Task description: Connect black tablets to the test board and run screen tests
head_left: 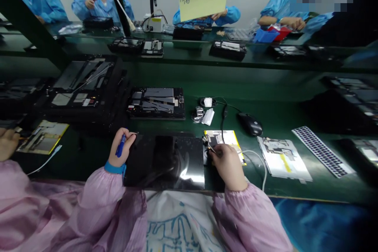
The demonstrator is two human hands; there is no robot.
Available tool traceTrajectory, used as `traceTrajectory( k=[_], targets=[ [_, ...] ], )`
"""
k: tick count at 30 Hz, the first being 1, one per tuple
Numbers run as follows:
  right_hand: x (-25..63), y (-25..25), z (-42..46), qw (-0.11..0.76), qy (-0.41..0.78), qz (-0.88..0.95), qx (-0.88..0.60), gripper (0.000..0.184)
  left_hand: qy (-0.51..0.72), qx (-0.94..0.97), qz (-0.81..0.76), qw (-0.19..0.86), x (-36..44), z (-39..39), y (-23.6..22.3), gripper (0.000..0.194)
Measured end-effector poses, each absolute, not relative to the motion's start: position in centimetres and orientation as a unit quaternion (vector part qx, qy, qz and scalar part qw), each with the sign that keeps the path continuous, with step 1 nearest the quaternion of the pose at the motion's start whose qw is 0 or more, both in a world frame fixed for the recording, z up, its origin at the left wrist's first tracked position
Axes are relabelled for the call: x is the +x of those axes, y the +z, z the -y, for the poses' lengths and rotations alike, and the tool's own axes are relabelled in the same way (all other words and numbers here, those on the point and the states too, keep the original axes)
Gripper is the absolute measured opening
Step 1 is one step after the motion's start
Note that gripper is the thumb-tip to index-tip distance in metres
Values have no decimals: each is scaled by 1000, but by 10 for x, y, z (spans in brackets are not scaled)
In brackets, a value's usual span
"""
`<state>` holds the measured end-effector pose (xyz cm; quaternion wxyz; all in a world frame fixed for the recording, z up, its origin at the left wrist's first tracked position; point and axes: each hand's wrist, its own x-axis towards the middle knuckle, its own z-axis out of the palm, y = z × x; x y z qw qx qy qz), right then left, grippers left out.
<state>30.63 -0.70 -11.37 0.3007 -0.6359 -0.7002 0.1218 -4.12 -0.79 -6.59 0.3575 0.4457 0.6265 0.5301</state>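
Note:
A glossy black screen panel lies flat at the table's front edge, between my hands. My left hand is closed around a blue pen, with thumb and forefinger pinched at the panel's upper left corner. A blue wristband circles that wrist. By the panel's right edge, my right hand is closed in a pinch on a small dark piece with a thin shiny part; its kind is unclear. Partly behind this hand lies a yellow-edged plate. A black cable and a white cable run close to it.
An opened tablet-like device and a stack of similar ones stand behind. Rightward are a mouse, a silver plate and a keyboard piece. A co-worker's hand is far left; people in blue sit beyond the shelf.

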Motion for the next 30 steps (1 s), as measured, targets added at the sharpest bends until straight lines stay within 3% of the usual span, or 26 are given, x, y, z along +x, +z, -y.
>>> traceTrajectory(
  k=[4,7,9,11,13,16,22,26,30],
  targets=[
    [301,-96,17,350,107,702,-611,24,549,460,-595,366,-42,13,-67,30],
    [293,-76,27,339,208,741,-541,12,585,466,-569,343,-38,27,-61,31],
    [291,-62,35,331,275,744,-510,20,603,476,-550,329,-34,41,-51,30],
    [296,-47,42,339,288,745,-497,33,621,504,-521,299,-33,57,-36,27],
    [304,-35,48,374,258,751,-479,33,636,566,-469,235,-35,72,-18,24],
    [314,-25,47,428,175,773,-434,12,565,721,-385,110,-48,85,2,25],
    [298,-61,24,410,161,814,-379,34,357,830,-425,-59,-68,85,-23,28],
    [291,-91,23,342,199,834,-385,38,315,839,-439,-73,-70,95,-57,29],
    [278,-97,26,310,142,805,-486,28,302,835,-458,-32,-72,107,-69,29]
  ],
)
